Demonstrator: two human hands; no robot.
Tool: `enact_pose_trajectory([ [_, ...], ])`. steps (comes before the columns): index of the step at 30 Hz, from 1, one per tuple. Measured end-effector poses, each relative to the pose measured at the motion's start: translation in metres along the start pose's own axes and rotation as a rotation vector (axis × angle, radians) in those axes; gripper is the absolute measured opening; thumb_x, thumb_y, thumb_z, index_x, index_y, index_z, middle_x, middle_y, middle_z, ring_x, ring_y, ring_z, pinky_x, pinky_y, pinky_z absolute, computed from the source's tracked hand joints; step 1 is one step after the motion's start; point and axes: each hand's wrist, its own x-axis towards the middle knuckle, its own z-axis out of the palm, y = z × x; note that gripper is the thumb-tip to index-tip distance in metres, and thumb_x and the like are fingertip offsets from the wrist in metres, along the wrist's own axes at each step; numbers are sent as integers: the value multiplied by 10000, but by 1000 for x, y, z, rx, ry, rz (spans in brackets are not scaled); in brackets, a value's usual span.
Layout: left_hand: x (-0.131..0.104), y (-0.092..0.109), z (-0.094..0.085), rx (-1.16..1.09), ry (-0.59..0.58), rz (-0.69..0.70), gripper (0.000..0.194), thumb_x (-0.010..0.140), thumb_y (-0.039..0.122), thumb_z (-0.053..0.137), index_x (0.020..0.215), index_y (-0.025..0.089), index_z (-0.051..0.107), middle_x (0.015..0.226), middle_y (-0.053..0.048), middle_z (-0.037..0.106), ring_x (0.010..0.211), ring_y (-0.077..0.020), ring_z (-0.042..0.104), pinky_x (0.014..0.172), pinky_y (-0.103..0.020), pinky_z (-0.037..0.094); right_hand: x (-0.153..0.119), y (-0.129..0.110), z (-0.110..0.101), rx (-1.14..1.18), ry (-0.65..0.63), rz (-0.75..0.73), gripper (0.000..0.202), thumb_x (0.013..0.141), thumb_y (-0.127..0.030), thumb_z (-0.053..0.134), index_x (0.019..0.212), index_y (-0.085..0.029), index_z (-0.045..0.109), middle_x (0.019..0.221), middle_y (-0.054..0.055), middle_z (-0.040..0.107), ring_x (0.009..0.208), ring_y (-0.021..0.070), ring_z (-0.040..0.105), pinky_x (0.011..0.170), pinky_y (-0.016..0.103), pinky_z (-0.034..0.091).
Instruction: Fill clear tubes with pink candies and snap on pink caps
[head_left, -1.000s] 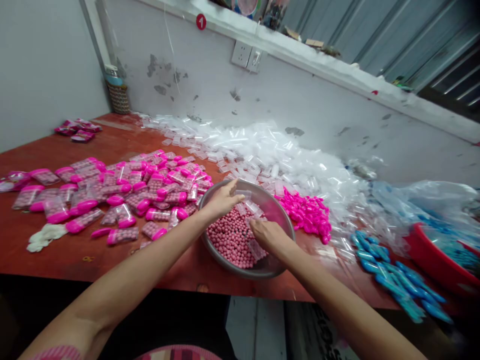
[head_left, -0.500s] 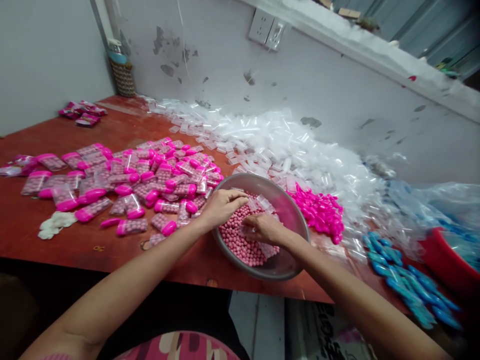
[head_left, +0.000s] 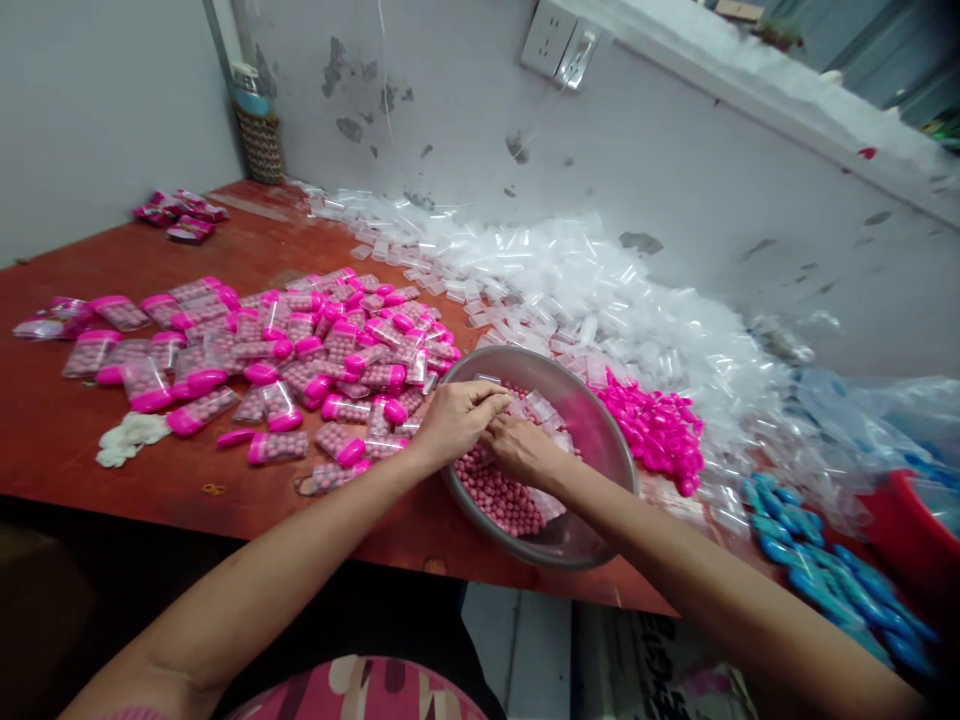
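Over a grey metal bowl (head_left: 626, 490) my two hands meet, fingertips close together. The bowl holds pink beads (head_left: 501, 498) and several clear plastic cases (head_left: 541, 408). My left hand (head_left: 459, 418) is closed with its fingers pinched above the beads; what lies between them is hidden. Just below and to its right, my right hand (head_left: 521, 450) is also closed, back of the hand upward, with its fingertips out of sight. Left of the bowl lie many filled clear cases with pink caps (head_left: 279, 445). Loose pink caps (head_left: 652, 430) are heaped to its right.
A large pile of clear cases (head_left: 555, 270) runs along the wall. Blue pieces (head_left: 817, 570) and a red tub (head_left: 911, 530) are at the right. White cloth (head_left: 133, 435), pink packets (head_left: 184, 215) and a bottle in a woven holder (head_left: 260, 140) sit at the left.
My right hand has risen from the beads to meet my left hand's fingertips. My left hand stays over the bowl. The whole view has shifted slightly.
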Motion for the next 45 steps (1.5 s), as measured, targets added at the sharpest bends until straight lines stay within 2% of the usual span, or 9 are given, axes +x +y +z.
enact_pose_trajectory([
  [3,-1,0,0,2,20,-6,219,763,263,489,841,174,674,825,-31,682,767,-165,608,706,-231,447,15,-13,-2,91,36,-85,268,736,-55,367,891,-62,586,904,152,605,848,205,540,759,337,405],
  [7,-2,-1,1,-15,36,-24,211,760,264,495,844,180,669,836,-30,681,782,-166,612,737,-244,455,19,-21,-9,308,100,-39,249,664,-96,480,884,-83,596,913,126,614,826,208,544,741,315,420],
  [14,-3,-8,3,-195,129,-100,283,782,294,466,986,149,600,978,-71,638,842,-174,604,783,-293,463,-16,-7,-25,969,177,123,327,647,-211,617,961,-151,553,864,20,574,775,141,521,714,269,428],
  [18,1,-4,-1,-225,55,-124,343,767,303,484,1056,136,566,1061,-94,605,919,-194,580,816,-317,450,-42,-1,-32,1441,251,204,343,650,-218,633,974,-178,526,809,-17,537,763,114,517,718,261,437],
  [21,2,5,-2,-161,-117,-158,386,715,312,549,1055,132,581,1088,-99,594,991,-222,541,861,-335,417,-56,0,-36,1624,339,230,316,661,-204,628,961,-174,536,803,-8,539,752,110,526,703,255,448],
  [27,0,16,11,-362,-436,-324,305,701,271,558,939,98,636,775,-71,652,684,-163,594,656,-293,471,-73,2,-38,1634,515,301,378,689,-225,612,1042,-201,476,710,-21,556,631,111,567,639,296,492],
  [30,0,15,15,-473,-452,-416,311,674,265,597,928,90,631,725,-55,625,604,-121,567,604,-260,460,-80,4,-36,1490,569,283,353,709,-252,595,1041,-199,487,699,-15,562,626,114,575,614,274,496],
  [36,1,10,16,-387,-492,-439,314,644,272,627,901,93,653,669,-32,608,587,-114,537,618,-272,454,-89,8,-31,1178,570,243,274,712,-266,600,969,-187,547,704,-9,572,601,96,563,563,213,464],
  [45,2,10,25,-349,-476,-480,338,614,312,651,871,92,660,721,-48,636,607,-128,556,607,-261,460,-94,7,-20,1394,585,257,177,734,-298,575,826,-154,529,567,-23,556,525,92,548,512,205,450],
])
